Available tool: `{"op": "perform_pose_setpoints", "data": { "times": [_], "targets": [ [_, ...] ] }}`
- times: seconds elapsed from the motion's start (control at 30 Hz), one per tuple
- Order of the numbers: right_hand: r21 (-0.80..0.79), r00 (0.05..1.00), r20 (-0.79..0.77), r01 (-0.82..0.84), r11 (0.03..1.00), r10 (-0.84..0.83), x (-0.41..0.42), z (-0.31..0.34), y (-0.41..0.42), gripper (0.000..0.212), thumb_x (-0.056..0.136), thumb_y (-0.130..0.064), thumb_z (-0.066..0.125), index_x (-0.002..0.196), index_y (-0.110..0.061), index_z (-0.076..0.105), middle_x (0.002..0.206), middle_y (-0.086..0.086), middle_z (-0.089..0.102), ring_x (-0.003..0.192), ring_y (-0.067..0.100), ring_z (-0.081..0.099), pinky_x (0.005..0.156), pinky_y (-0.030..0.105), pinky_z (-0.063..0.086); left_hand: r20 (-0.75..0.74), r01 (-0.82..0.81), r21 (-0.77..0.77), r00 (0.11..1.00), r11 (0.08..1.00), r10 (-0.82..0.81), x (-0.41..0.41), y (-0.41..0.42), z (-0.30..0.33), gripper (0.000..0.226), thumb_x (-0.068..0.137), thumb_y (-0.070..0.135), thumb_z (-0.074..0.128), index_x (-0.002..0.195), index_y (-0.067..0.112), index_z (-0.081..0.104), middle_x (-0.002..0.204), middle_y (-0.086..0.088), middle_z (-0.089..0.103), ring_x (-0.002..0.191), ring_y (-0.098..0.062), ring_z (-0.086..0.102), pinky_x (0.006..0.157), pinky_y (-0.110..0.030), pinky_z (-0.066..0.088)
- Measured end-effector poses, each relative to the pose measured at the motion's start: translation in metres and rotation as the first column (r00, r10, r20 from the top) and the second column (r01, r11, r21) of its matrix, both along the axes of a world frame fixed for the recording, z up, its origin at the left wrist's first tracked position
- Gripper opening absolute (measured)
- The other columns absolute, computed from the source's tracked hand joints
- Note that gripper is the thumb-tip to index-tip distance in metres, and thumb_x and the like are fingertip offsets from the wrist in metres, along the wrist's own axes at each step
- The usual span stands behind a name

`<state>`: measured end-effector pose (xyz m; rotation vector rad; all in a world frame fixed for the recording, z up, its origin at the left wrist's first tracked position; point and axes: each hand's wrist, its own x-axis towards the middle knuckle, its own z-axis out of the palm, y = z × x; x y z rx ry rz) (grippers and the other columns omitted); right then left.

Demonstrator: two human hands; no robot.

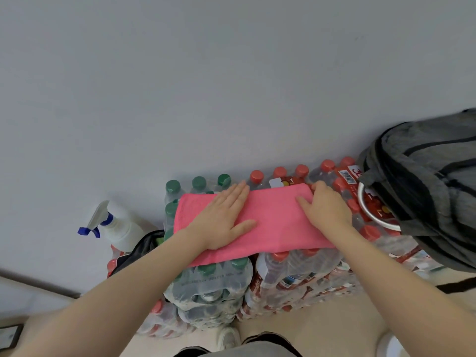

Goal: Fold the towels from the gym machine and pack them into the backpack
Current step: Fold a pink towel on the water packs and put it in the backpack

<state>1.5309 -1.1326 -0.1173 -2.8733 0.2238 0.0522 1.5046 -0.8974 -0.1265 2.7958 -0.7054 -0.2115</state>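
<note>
Both hands are down on the pink towel point(273, 222), which lies folded into a long band across the tops of shrink-wrapped bottle packs. The left hand point(222, 219) lies flat on the towel's left half, fingers point(235, 195) straight and together, pointing toward the wall, thumb spread out to the side; it grips nothing, just presses. The right hand point(325, 208) sits at the towel's right end, its fingers loosely bent over the far corner; whether they pinch the cloth I cannot tell. Under the left palm are the green-capped bottles point(198, 182); beyond the right fingers, the red-capped bottles point(279, 172). Just right of the right hand, the grey backpack point(425, 186) rests on the red-capped pack, well apart from the left hand. Far left of the left fingers, a white spray bottle point(118, 228) with a blue nozzle stands by the wall.
</note>
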Motion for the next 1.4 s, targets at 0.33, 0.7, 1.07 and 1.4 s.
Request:
{"op": "perform_pose_setpoints", "data": {
  "times": [0.33, 0.7, 1.07, 1.4],
  "targets": [
    [0.312, 0.998, -0.045, -0.021, 0.950, 0.037, 0.015, 0.018, -0.034, 0.029, 0.086, -0.023, 0.061, 0.065, -0.012, 0.045, 0.068, 0.001, 0.048, 0.078, 0.026, 0.050, 0.058, 0.033, 0.023, 0.023, 0.178, 0.105, 0.983, 0.978, -0.181, 0.013, -0.067, -0.004, 0.090, 0.072, 0.070, 0.000, 0.147, 0.021, -0.004, 0.156, -0.004, -0.010, 0.144, -0.017, -0.009, 0.112, -0.028, -0.014],
    [0.372, 0.953, -0.226, -0.107, 0.922, 0.202, 0.027, 0.042, -0.073, 0.011, 0.084, -0.018, 0.056, 0.089, -0.009, 0.057, 0.092, 0.008, 0.061, 0.087, 0.025, 0.058, 0.064, 0.030, 0.041, -0.057, -0.013, 0.200, 0.998, 0.980, 0.025, 0.024, -0.131, -0.004, 0.095, 0.075, 0.078, 0.036, 0.146, 0.034, -0.008, 0.154, -0.009, -0.020, 0.142, -0.028, -0.017, 0.114, -0.042, -0.011],
    [0.357, 0.866, -0.085, -0.435, 0.827, 0.492, 0.009, 0.047, -0.014, 0.022, 0.081, -0.017, 0.056, 0.101, -0.009, 0.057, 0.063, -0.008, 0.046, 0.073, 0.020, 0.053, 0.054, 0.029, 0.034, -0.243, -0.357, -0.545, 0.933, 0.758, 0.265, 0.015, -0.087, 0.027, 0.049, 0.094, 0.014, 0.041, 0.141, 0.013, 0.029, 0.114, -0.001, 0.060, 0.110, -0.017, 0.056, 0.100, -0.027, 0.039],
    [0.260, 0.853, 0.222, -0.519, 0.814, 0.472, 0.006, 0.037, -0.024, 0.031, 0.089, -0.011, 0.046, 0.116, -0.014, 0.060, 0.111, 0.005, 0.065, 0.099, 0.021, 0.061, 0.086, 0.038, 0.049, -0.240, -0.493, -0.486, 0.869, 0.722, 0.432, 0.011, -0.109, 0.017, 0.033, 0.094, 0.028, 0.048, 0.123, 0.014, 0.055, 0.113, -0.005, 0.065, 0.101, -0.017, 0.060, 0.084, -0.021, 0.039]
  ]
}}
